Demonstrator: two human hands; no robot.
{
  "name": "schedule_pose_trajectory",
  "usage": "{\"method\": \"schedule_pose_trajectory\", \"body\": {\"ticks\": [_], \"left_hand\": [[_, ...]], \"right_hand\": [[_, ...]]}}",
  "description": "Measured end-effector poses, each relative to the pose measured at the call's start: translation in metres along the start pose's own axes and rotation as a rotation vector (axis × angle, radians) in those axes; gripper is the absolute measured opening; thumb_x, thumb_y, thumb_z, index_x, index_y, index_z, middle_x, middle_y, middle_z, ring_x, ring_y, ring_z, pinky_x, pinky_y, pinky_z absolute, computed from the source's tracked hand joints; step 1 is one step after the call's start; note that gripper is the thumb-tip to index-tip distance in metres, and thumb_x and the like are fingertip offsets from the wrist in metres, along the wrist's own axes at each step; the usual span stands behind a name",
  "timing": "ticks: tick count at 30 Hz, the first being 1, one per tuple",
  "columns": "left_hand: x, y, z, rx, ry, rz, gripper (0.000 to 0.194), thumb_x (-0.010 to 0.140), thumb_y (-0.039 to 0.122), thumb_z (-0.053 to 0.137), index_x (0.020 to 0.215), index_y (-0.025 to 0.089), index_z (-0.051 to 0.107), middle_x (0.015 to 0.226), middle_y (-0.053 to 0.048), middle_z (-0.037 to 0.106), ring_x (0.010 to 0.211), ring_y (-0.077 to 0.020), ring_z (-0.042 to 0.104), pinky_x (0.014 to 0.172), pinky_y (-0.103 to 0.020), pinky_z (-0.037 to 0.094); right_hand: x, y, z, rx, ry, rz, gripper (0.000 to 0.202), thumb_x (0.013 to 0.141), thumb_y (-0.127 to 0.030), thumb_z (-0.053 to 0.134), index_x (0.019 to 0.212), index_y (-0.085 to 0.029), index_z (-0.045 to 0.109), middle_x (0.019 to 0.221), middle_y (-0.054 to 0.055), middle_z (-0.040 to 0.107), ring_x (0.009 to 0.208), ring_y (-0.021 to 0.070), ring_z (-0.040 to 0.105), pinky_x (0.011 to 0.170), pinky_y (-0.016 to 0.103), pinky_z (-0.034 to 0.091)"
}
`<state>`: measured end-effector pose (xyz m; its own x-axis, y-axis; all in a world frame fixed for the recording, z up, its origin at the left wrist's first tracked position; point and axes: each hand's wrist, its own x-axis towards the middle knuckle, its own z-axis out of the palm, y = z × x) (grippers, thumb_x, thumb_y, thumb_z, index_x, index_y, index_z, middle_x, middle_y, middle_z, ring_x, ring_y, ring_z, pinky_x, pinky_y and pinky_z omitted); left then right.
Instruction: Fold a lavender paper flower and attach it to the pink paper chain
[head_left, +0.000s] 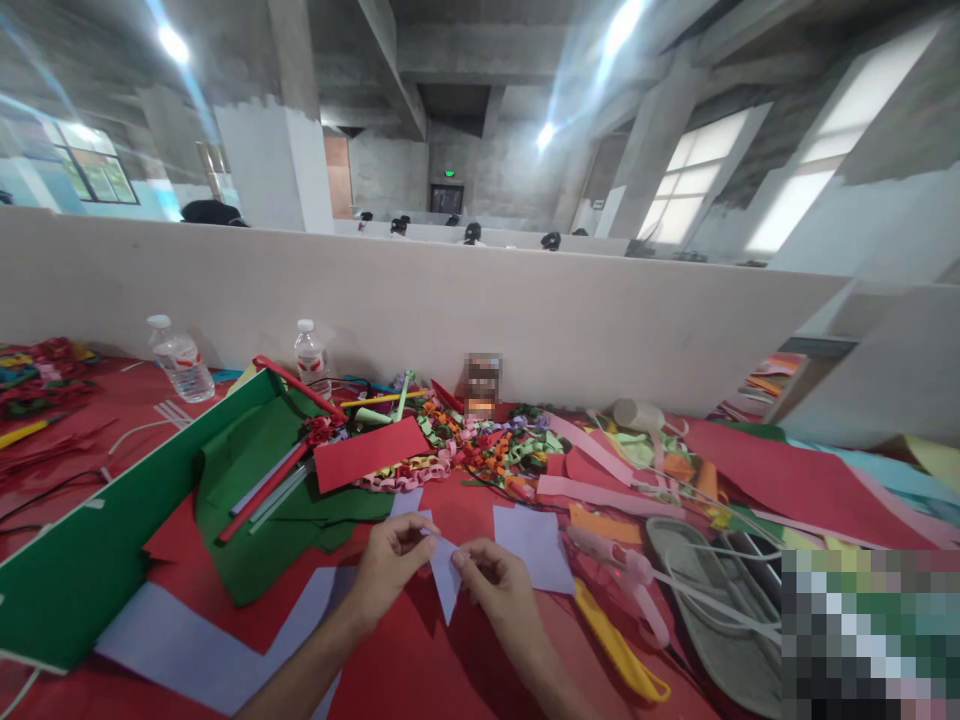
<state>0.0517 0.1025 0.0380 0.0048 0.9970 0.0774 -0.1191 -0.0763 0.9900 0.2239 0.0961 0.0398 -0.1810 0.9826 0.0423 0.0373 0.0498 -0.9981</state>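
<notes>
Between my hands, above the red tabletop (405,660), is a small folded piece of lavender paper (446,580) that narrows to a point at the bottom. My left hand (394,560) pinches its upper left edge. On its right edge, the thumb and fingers of my right hand (495,578) are closed. A square lavender sheet (534,550) lies just right of my right hand. Larger lavender paper (195,645) is spread at the lower left, partly over red paper. The pink glue gun (619,570) rests to the right.
A yellow cutter (619,645) and a grey tray (705,610) are at the right. Paper chains (480,450) pile up behind my hands. A green board (112,520) stands at the left. Two bottles (182,360) are by the white partition (405,300).
</notes>
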Motion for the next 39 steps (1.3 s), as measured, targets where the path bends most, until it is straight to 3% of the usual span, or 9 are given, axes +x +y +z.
{"method": "schedule_pose_trajectory", "body": {"ticks": [4,16,21,26,30,32,35,37,39], "left_hand": [[0.001,0.000,-0.004,0.067,-0.031,0.015,0.018,0.078,0.033,0.073,0.080,0.015,0.073,0.067,-0.001,0.068,0.059,-0.0141,0.060,0.058,-0.022,0.046],[-0.004,0.016,-0.007,0.201,-0.078,-0.025,0.028,0.083,0.039,0.068,0.073,0.015,0.075,0.066,-0.005,0.074,0.064,-0.0189,0.068,0.066,-0.026,0.050],[-0.006,0.014,-0.006,0.180,-0.199,-0.042,0.025,0.082,0.039,0.069,0.078,0.014,0.073,0.071,-0.005,0.073,0.069,-0.0191,0.067,0.066,-0.026,0.050],[-0.006,0.011,-0.006,0.139,-0.081,-0.031,0.027,0.082,0.041,0.068,0.077,0.015,0.071,0.067,-0.004,0.070,0.064,-0.0173,0.064,0.061,-0.025,0.050],[-0.006,0.004,-0.003,0.051,-0.059,-0.098,0.042,0.077,0.048,0.074,0.104,0.017,0.070,0.088,-0.006,0.071,0.073,-0.0188,0.066,0.053,-0.022,0.051],[-0.006,-0.002,-0.002,0.024,-0.088,-0.138,0.053,0.074,0.051,0.076,0.113,0.016,0.067,0.084,-0.005,0.069,0.062,-0.0150,0.063,0.046,-0.020,0.047],[-0.006,-0.006,-0.001,-0.006,-0.112,-0.198,0.057,0.072,0.053,0.078,0.110,0.012,0.068,0.072,-0.001,0.066,0.048,-0.0096,0.056,0.043,-0.019,0.043],[-0.006,-0.004,-0.002,-0.040,-0.108,-0.232,0.057,0.071,0.053,0.080,0.109,0.011,0.069,0.071,0.000,0.065,0.050,-0.0097,0.057,0.047,-0.020,0.045],[-0.006,0.000,-0.003,-0.065,-0.105,-0.248,0.057,0.070,0.051,0.081,0.109,0.011,0.070,0.070,0.000,0.065,0.054,-0.0106,0.059,0.048,-0.020,0.045]], "right_hand": [[0.002,0.002,-0.002,0.011,0.086,-0.031,0.042,0.077,-0.058,0.073,0.075,-0.016,0.067,0.063,-0.001,0.059,0.054,0.0126,0.049,0.052,0.023,0.038],[0.002,-0.006,-0.009,-0.103,0.092,-0.049,0.039,0.081,-0.054,0.070,0.071,-0.016,0.069,0.066,0.002,0.065,0.062,0.0165,0.055,0.059,0.025,0.042],[0.001,-0.007,-0.009,-0.087,0.134,-0.099,0.039,0.082,-0.055,0.068,0.074,-0.017,0.064,0.065,-0.001,0.058,0.060,0.0147,0.050,0.056,0.024,0.040],[-0.001,-0.007,-0.008,-0.053,0.185,-0.130,0.036,0.084,-0.052,0.069,0.092,-0.018,0.064,0.077,0.002,0.062,0.073,0.0194,0.057,0.067,0.027,0.045],[-0.002,-0.008,-0.007,-0.064,0.122,-0.106,0.035,0.085,-0.052,0.068,0.090,-0.018,0.065,0.074,0.002,0.063,0.071,0.0195,0.057,0.066,0.027,0.045],[-0.004,-0.008,-0.006,-0.072,0.076,-0.103,0.034,0.085,-0.052,0.068,0.094,-0.019,0.065,0.071,0.001,0.062,0.067,0.0183,0.056,0.064,0.026,0.044],[-0.010,-0.013,-0.009,-0.128,0.032,-0.127,0.031,0.092,-0.049,0.059,0.096,-0.020,0.067,0.076,0.002,0.065,0.070,0.0184,0.058,0.066,0.026,0.045],[-0.013,-0.020,-0.016,-0.160,-0.025,-0.149,0.031,0.099,-0.045,0.048,0.099,-0.021,0.068,0.086,0.004,0.068,0.079,0.0202,0.061,0.073,0.028,0.048],[-0.016,-0.028,-0.024,-0.227,-0.138,-0.179,0.027,0.099,-0.038,0.050,0.110,-0.023,0.069,0.100,0.007,0.070,0.092,0.0218,0.063,0.082,0.031,0.049]]}}
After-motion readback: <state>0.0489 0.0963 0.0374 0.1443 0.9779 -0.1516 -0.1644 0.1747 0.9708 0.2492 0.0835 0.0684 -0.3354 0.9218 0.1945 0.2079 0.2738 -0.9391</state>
